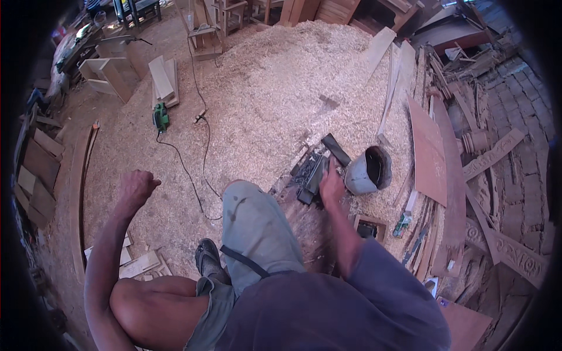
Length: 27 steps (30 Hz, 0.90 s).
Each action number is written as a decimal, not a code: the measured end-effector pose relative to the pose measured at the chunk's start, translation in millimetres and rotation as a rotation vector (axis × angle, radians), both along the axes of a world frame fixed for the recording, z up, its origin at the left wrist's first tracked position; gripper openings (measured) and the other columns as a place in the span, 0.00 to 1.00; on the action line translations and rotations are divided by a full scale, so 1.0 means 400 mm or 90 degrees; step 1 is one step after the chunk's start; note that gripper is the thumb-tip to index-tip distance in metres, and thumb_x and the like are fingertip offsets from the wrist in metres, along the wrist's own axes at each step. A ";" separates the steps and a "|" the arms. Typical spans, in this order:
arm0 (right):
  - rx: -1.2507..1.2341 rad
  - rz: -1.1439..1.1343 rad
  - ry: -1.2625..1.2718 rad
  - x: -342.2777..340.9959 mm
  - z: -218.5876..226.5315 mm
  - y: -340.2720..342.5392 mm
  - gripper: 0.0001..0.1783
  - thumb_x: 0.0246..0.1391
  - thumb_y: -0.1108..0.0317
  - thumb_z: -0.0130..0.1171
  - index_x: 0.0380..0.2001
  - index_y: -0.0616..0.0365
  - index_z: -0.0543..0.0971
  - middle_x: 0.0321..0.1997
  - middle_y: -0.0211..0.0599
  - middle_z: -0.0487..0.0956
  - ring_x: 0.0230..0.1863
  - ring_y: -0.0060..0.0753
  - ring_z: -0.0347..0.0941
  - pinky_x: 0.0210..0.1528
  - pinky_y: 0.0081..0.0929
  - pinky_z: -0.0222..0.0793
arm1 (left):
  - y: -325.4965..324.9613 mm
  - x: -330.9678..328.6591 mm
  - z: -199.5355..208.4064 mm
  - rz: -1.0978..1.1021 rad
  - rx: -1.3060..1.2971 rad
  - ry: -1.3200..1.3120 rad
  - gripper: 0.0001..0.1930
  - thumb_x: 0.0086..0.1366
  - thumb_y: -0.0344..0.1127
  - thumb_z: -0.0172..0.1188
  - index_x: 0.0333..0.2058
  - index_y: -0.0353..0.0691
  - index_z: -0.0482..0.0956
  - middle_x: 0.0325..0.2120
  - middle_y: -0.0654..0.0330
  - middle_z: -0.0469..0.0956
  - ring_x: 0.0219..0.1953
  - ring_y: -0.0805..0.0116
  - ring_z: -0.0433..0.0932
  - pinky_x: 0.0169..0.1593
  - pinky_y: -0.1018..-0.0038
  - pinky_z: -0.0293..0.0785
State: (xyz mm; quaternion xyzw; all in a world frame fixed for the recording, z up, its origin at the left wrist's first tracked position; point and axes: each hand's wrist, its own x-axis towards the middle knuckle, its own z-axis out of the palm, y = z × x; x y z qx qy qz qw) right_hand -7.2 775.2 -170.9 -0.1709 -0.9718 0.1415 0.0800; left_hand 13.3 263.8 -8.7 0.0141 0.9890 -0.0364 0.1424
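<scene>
Away from the work things, my left hand is raised over the shavings on the left, its fingers curled into a fist with nothing visible in them. My right hand reaches down in front of me and grips the side of a dark rectangular block; the far fingers are partly hidden. Dark, wet-looking grime lies just left of that block. Beyond the fingers, another dark flat bar lies at an angle. To the right of the hand stands a round grey bucket with a dark inside.
A green power planer with a black cord rests on shavings at the left, near pale boards. A small wooden box sits below the bucket. Planks, a reddish panel and carved pieces crowd the right. Furniture frames stand at the back.
</scene>
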 end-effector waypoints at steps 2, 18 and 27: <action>-0.028 0.013 -0.031 0.014 0.024 -0.025 0.29 0.59 0.57 0.50 0.64 0.35 0.60 0.28 0.54 0.79 0.31 0.58 0.76 0.35 0.50 0.69 | -0.027 0.013 -0.021 -0.002 0.013 0.029 0.15 0.56 0.46 0.61 0.24 0.38 0.78 0.22 0.47 0.77 0.30 0.49 0.78 0.33 0.57 0.71; -0.013 -0.003 -0.062 -0.030 0.056 0.000 0.31 0.59 0.56 0.49 0.65 0.38 0.57 0.28 0.53 0.79 0.33 0.59 0.77 0.36 0.50 0.70 | -0.060 0.014 -0.052 -0.052 0.011 0.032 0.04 0.52 0.26 0.51 0.27 0.36 0.73 0.25 0.45 0.76 0.32 0.45 0.77 0.36 0.53 0.72; -0.046 -0.006 -0.076 0.015 0.066 -0.029 0.28 0.59 0.59 0.48 0.63 0.43 0.62 0.32 0.57 0.78 0.35 0.62 0.75 0.41 0.52 0.68 | -0.062 0.010 -0.051 -0.028 0.011 0.032 0.10 0.54 0.38 0.59 0.20 0.38 0.78 0.21 0.45 0.77 0.29 0.47 0.78 0.32 0.55 0.72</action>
